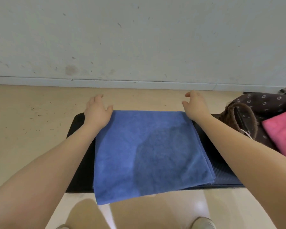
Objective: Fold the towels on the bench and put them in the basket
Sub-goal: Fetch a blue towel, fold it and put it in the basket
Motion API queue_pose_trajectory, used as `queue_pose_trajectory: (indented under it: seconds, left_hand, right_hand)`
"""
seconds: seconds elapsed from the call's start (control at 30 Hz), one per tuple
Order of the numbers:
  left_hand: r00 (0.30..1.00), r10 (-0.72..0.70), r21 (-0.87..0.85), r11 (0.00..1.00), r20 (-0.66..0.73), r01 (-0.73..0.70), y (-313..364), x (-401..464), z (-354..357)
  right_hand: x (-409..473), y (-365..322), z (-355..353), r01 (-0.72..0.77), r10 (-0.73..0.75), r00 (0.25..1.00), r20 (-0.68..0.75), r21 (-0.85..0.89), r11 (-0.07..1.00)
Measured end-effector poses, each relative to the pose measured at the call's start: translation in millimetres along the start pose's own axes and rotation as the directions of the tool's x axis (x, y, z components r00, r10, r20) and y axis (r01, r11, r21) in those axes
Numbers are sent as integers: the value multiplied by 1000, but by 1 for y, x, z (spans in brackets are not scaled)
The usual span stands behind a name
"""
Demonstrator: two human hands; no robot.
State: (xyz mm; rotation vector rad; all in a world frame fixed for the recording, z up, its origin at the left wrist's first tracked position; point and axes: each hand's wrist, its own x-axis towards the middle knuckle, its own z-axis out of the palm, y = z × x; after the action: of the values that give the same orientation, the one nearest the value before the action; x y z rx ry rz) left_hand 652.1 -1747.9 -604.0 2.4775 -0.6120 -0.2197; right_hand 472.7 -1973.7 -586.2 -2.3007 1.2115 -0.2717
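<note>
Flanking blue towel's [149, 152] far edge; both hands relaxed.

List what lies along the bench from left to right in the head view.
left hand → blue towel → right hand → basket with the pink towel, all over the black bench.

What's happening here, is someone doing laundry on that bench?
A person is folding towels. A blue towel lies spread over a black bench, its near edge hanging off the front. The left hand and right hand reach to its two far corners with fingers relaxed, not gripping yet. At the right sits a brown flower-print basket with a pink towel already in it.
</note>
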Motion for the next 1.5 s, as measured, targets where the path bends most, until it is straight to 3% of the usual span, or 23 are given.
queue_pose_trajectory:
  seconds: [0.27, 0.47, 0.63, 0.77, 0.87, 0.93, 1.03, 1.13, 1.3, 1.43, 1.5]
  left_hand:
    - [999, -44, -72, 996, 11, 44, -4, -111, -11]
    - [977, -206, -87, 974, 56, 210, -14, -180, -16]
    - [923, -329, -75, 934, 198, 349, -11, -200, -24]
    - [790, -406, -336, 743, 460, 578, -4, -208, -33]
    - [758, -399, -485, 593, 516, 642, -6, -211, -34]
    - [783, -385, -555, 555, 489, 620, -8, -213, -31]
    - [859, -377, -624, 591, 347, 511, -11, -214, -25]
    - [898, -321, -669, 600, 301, 439, -9, -219, -21]
    - [946, -120, -486, 834, 301, 260, -12, -231, -19]
    - [977, -141, -484, 852, 160, 202, -17, -231, -17]
    - [981, -88, -456, 876, 170, 157, -21, -232, -17]
  right_hand:
    - [-110, 38, -35, -33, 37, 995, 95, -43, 999]
    - [-159, 58, -33, -118, 130, 974, 185, -73, 990]
    - [-177, 59, -26, -156, 148, 975, 164, 41, 987]
    - [-177, 55, -22, -249, 231, 957, 172, 91, 964]
    - [-175, 53, -23, -320, 295, 937, 188, 119, 940]
    - [-174, 54, -24, -313, 286, 939, 191, 130, 941]
    - [-171, 54, -27, -254, 237, 962, 135, 130, 958]
    - [-168, 54, -30, -217, 206, 974, 89, 137, 966]
    - [-168, 61, -30, -316, 296, 948, 120, 220, 923]
    - [-166, 62, -29, -350, 328, 935, 137, 194, 916]
    - [-167, 63, -29, -314, 298, 947, 123, 156, 936]
